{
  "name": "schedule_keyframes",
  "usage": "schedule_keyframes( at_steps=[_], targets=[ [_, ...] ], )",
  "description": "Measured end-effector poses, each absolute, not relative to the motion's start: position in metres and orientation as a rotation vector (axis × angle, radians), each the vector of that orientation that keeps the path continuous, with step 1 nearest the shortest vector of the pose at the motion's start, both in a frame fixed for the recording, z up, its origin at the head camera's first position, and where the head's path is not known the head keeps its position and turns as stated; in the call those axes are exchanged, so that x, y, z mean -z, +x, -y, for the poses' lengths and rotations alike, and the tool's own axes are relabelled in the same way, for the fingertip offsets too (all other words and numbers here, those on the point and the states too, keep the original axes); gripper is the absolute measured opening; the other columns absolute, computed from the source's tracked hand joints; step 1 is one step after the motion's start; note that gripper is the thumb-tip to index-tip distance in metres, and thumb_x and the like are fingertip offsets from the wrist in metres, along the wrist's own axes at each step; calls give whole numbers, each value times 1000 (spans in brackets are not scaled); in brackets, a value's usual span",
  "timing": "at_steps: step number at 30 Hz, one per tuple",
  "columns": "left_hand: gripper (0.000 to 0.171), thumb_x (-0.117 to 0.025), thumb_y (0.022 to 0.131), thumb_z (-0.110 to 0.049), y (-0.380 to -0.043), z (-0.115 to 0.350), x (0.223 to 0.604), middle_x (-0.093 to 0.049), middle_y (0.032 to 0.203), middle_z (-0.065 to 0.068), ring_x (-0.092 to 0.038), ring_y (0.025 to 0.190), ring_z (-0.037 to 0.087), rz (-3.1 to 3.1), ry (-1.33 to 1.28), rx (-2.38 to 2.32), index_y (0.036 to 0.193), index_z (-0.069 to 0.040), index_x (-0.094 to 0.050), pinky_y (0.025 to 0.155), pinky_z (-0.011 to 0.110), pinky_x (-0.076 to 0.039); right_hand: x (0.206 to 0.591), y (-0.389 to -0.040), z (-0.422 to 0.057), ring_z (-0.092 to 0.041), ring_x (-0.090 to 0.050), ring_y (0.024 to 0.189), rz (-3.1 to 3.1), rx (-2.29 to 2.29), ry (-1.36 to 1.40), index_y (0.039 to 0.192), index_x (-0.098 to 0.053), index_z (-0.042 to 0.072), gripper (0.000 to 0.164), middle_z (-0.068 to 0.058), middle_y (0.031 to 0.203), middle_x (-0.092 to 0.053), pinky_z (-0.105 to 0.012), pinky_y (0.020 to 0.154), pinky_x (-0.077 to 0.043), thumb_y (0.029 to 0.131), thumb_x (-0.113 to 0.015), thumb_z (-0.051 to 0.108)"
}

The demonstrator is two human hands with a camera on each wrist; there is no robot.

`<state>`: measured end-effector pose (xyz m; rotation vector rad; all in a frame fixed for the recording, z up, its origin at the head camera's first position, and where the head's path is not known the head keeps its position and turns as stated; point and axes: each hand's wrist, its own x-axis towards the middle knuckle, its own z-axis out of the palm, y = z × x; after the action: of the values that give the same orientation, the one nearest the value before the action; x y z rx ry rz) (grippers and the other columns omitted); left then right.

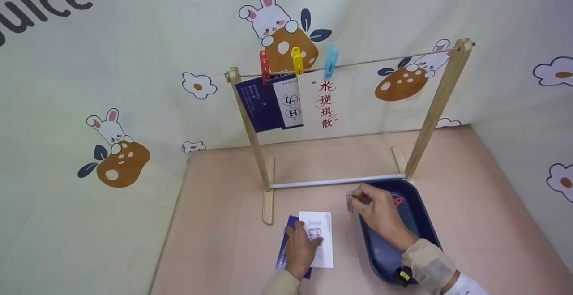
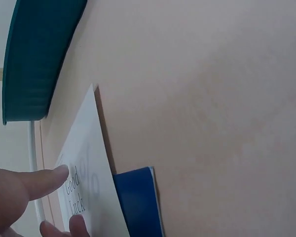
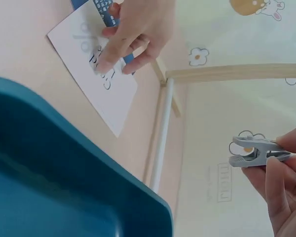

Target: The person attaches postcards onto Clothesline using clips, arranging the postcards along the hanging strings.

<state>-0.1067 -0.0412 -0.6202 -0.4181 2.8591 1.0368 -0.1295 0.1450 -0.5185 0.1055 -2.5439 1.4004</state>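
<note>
My left hand (image 1: 301, 246) rests on a white card (image 1: 323, 257) printed "Good Luck", its thumb and fingers spread over the surface. Partly under that card lies a dark blue card (image 1: 282, 251), also beneath the hand. In the right wrist view, my right hand (image 3: 286, 185) pinches a grey clothespin (image 3: 254, 152) between thumb and fingers. That hand is above the left edge of a dark blue tray (image 1: 380, 259). Inside the tray, a red clothespin (image 1: 398, 201) shows partly behind the hand, and a black-and-yellow item (image 1: 404, 275) is near the front.
Behind the hands stands a wooden frame (image 1: 432, 111) with a string and a white bottom bar (image 1: 335, 181). From the string hang cards, including a white one (image 1: 315, 111), under red (image 1: 264, 66), yellow (image 1: 297, 60) and blue (image 1: 331, 60) clothespins. Patterned cloth walls surround the table.
</note>
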Motion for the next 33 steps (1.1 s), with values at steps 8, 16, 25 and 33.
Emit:
schedule_keyframes(
  at_steps=[8, 16, 25, 33],
  targets=[
    [71, -86, 53, -18, -109, 38, 621, -45, 102, 23, -55, 60, 23, -2898, -482, -1000, 110, -2, -48, 48, 30, -46, 516, -126, -142, -4, -60, 71, 2514, -1378, 119, 67, -61, 25, 24, 12, 75, -67, -20, 59, -48, 72, -74, 6],
    [77, -87, 48, -14, -115, 36, 617, -49, 100, 27, -60, 69, 32, -2867, -565, -978, 112, 1, -48, 59, 39, -53, 513, -121, -137, -4, -59, 71, 2492, -1433, 110, 66, -58, 26, 24, 14, 76, -67, -20, 57, -47, 73, -74, 9],
    [69, -88, 46, -10, -119, 41, 617, -50, 92, 24, -58, 73, 32, -2846, -565, -1024, 101, 3, -48, 63, 42, -51, 515, -118, -136, -4, -56, 67, 2510, -1398, 73, 66, -58, 27, 25, 14, 73, -65, -19, 56, -45, 72, -75, 10],
    [45, -84, 56, -11, -119, 48, 613, -63, 80, 11, -59, 70, 22, -2906, -472, -1029, 92, -1, -58, 61, 37, -47, 517, -117, -139, -5, -56, 67, 2527, -1375, 41, 66, -58, 27, 24, 12, 74, -67, -18, 54, -45, 71, -76, 12]
  ],
)
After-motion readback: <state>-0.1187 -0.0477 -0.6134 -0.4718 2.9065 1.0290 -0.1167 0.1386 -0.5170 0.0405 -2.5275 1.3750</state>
